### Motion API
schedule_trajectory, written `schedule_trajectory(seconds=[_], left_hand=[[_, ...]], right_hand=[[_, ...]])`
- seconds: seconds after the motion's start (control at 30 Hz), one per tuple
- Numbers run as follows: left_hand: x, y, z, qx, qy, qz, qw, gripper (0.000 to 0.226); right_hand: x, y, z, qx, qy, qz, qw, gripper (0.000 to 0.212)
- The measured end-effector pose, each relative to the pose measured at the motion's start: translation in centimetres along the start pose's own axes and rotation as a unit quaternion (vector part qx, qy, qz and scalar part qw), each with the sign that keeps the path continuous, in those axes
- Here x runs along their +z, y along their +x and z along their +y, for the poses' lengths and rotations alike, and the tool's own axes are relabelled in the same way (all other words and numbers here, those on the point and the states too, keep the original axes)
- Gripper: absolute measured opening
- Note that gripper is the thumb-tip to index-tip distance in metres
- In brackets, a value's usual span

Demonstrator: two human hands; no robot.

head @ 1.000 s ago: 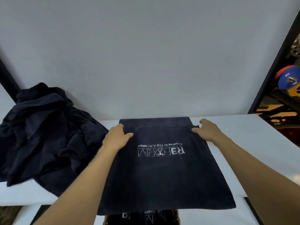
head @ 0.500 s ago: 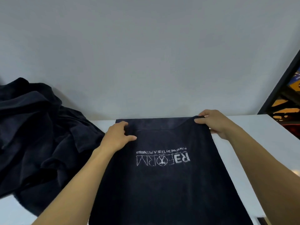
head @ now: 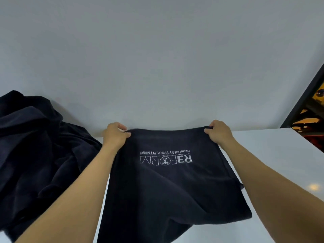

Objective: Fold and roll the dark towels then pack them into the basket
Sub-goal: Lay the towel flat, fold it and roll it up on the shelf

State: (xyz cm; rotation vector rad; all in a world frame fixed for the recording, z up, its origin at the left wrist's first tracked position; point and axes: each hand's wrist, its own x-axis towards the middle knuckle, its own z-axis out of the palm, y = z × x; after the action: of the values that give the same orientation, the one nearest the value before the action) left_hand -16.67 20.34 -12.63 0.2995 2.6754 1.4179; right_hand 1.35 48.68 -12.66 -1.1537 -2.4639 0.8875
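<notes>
A dark navy towel (head: 168, 186) with a white upside-down logo lies spread in front of me on the white table (head: 273, 155). My left hand (head: 115, 135) grips its far left corner. My right hand (head: 218, 132) grips its far right corner. Both corners are lifted off the table, so the far edge hangs taut between my hands. The near part of the towel drapes toward me. No basket is in view.
A crumpled heap of dark towels (head: 33, 155) fills the table's left side, up against the grey wall (head: 157, 58). A black frame (head: 303, 97) with colourful gear behind it stands at the right edge.
Both hands went from lying flat on the towel to pinching its far corners and lifting them. The towel's far edge has risen and its near end has slid up onto the table.
</notes>
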Motion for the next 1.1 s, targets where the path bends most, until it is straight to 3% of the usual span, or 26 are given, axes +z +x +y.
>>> schedule_trajectory(seconds=[0.07, 0.17, 0.27, 0.33, 0.47, 0.63, 0.73, 0.87, 0.97, 1.1], left_hand=[[0.4, 0.4, -0.1, -0.032, 0.094, -0.03, 0.995, 0.027], [0.9, 0.8, 0.3, -0.053, 0.147, -0.086, 0.984, 0.031], [1.4, 1.2, 0.6, -0.044, 0.123, -0.087, 0.988, 0.028], [1.6, 1.3, 0.7, -0.023, 0.09, -0.076, 0.993, 0.022], [1.2, 0.9, 1.3, -0.021, -0.128, -0.069, 0.989, 0.017], [-1.7, -1.4, 2.7, -0.005, -0.321, -0.08, 0.944, 0.024], [-3.5, -2.6, 2.5, -0.006, -0.363, -0.111, 0.925, 0.028], [-5.2, -3.5, 2.5, 0.033, -0.362, -0.142, 0.921, 0.041], [-6.0, -4.1, 2.7, 0.048, -0.347, -0.156, 0.924, 0.037], [-6.5, -4.4, 2.8, 0.048, -0.312, -0.139, 0.939, 0.025]], right_hand=[[0.9, 0.5, -0.3, -0.003, -0.088, -0.011, 0.996, 0.02], [1.3, 0.9, -1.0, 0.009, -0.105, -0.027, 0.994, 0.02], [1.0, 1.4, -1.4, 0.017, -0.024, -0.027, 0.999, 0.023], [0.5, 1.5, -1.5, 0.036, 0.085, -0.036, 0.995, 0.018], [-1.1, 0.6, -2.0, 0.112, 0.368, -0.121, 0.915, 0.017], [-3.1, -1.6, -2.1, 0.06, 0.537, -0.121, 0.833, 0.018], [-4.7, -2.7, -1.2, 0.03, 0.593, -0.144, 0.792, 0.027], [-5.9, -3.6, -0.1, 0.031, 0.561, -0.224, 0.796, 0.045], [-6.4, -4.2, -0.1, 0.034, 0.539, -0.278, 0.795, 0.059], [-6.4, -4.8, -0.2, 0.061, 0.512, -0.268, 0.814, 0.034]])
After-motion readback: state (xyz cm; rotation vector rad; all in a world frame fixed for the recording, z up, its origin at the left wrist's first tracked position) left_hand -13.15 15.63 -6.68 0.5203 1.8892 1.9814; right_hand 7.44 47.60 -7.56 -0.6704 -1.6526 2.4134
